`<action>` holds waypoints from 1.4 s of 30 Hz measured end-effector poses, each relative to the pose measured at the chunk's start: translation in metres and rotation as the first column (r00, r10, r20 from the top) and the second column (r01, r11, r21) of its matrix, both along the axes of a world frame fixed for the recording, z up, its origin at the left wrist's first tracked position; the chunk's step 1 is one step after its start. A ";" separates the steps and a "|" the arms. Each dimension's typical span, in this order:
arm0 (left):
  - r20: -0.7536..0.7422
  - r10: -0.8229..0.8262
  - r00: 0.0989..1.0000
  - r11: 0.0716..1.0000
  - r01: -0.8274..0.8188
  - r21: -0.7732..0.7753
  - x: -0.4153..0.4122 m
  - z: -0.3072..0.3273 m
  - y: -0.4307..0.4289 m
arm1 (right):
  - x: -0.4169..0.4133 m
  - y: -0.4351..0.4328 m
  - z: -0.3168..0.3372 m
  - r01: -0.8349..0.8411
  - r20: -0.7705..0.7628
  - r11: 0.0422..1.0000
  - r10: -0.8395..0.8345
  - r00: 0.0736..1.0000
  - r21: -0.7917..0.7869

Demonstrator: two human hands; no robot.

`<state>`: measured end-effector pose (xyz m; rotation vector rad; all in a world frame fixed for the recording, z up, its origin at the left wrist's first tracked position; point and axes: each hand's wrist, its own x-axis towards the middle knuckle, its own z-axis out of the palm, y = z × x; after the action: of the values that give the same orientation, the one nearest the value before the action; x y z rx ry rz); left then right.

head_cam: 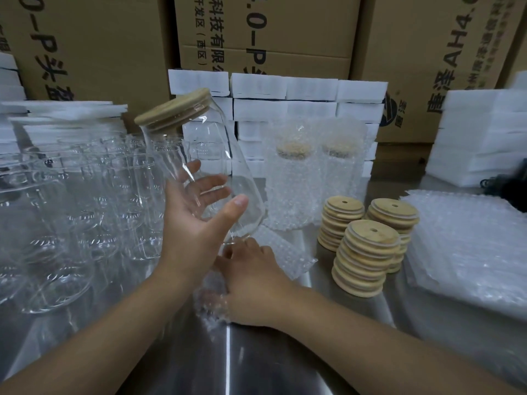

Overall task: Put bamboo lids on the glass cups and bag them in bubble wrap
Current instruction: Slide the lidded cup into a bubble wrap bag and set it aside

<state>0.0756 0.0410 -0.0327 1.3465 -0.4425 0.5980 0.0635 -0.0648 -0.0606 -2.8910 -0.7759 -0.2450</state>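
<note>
Two bagged cups (291,181) stand lidded at the back of the table (256,360). My left hand (196,218) grips a tilted glass cup (205,143) with its bamboo lid (174,108) on. The cup's base is just above the bubble wrap bag (282,252), which my right hand (253,283) holds with curled fingers. Many empty cups (71,195), three lid stacks (368,252) and spare bags (470,252) remain.

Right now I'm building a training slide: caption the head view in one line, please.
Left hand holds a bamboo-lidded glass cup tilted over the bubble-wrap bag held by the right hand.

L hand (195,223) bare | R hand (253,283) bare | forearms (114,323) bare to frame edge
</note>
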 end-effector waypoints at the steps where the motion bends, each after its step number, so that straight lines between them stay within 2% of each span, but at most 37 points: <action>1: -0.010 -0.014 1.000 1.000 0.015 0.006 0.000 0.000 0.000 | 0.001 0.000 0.000 0.011 -0.004 1.000 -0.011 1.000 -0.002; 7: -0.101 -0.053 0.993 0.997 0.058 0.043 0.001 -0.001 -0.001 | 0.013 -0.019 0.012 0.122 -0.160 0.964 -0.085 0.983 0.238; 12: -0.139 -0.023 0.990 0.997 0.033 0.072 0.003 -0.002 -0.002 | 0.020 -0.035 0.031 0.145 -0.338 0.890 0.011 0.941 0.432; 17: -0.134 0.023 0.991 0.994 -0.008 0.110 0.003 -0.003 0.000 | 0.017 -0.055 0.046 0.149 -0.515 0.832 0.180 0.838 0.535; 19: -0.127 0.048 0.991 0.986 -0.027 0.164 0.003 -0.003 0.001 | 0.016 -0.057 0.053 0.182 -0.510 0.699 0.293 0.809 0.691; 21: -0.116 0.071 0.991 0.972 -0.043 0.232 0.001 -0.001 0.001 | 0.014 -0.056 0.057 0.231 -0.443 0.478 0.398 0.804 0.848; 22: -0.115 0.078 0.990 0.966 -0.047 0.254 0.000 0.001 0.002 | 0.014 -0.055 0.057 0.226 -0.399 0.405 0.417 0.817 0.886; 26: -0.151 0.069 0.986 0.962 -0.026 0.270 0.002 0.004 0.005 | 0.013 -0.052 0.053 0.189 -0.346 0.354 0.462 0.817 0.916; 29: -0.143 0.049 0.988 0.923 0.010 0.386 0.001 0.002 0.003 | 0.015 -0.045 0.048 0.240 -0.342 0.275 0.429 0.836 0.931; 31: -0.127 0.059 0.990 0.864 0.013 0.503 0.000 0.000 0.001 | 0.017 -0.044 0.045 0.260 -0.321 0.201 0.394 0.861 0.944; 37: -0.155 0.231 0.961 0.686 -0.048 0.726 0.003 0.002 0.008 | 0.022 -0.048 0.052 0.227 -0.217 -0.034 0.178 0.960 0.973; 40: -0.151 0.280 0.948 0.589 -0.046 0.807 0.002 0.002 0.008 | 0.023 -0.051 0.054 0.194 -0.193 -0.038 0.022 0.981 0.980; 42: -0.122 0.313 0.942 0.540 -0.070 0.839 0.000 0.001 0.005 | 0.022 -0.052 0.054 0.153 -0.152 0.010 -0.069 0.986 0.988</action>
<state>0.0751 0.0459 -0.0312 2.4022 -0.3639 0.3691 0.0857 -0.1164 -0.0068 -1.4496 -0.1079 -0.4743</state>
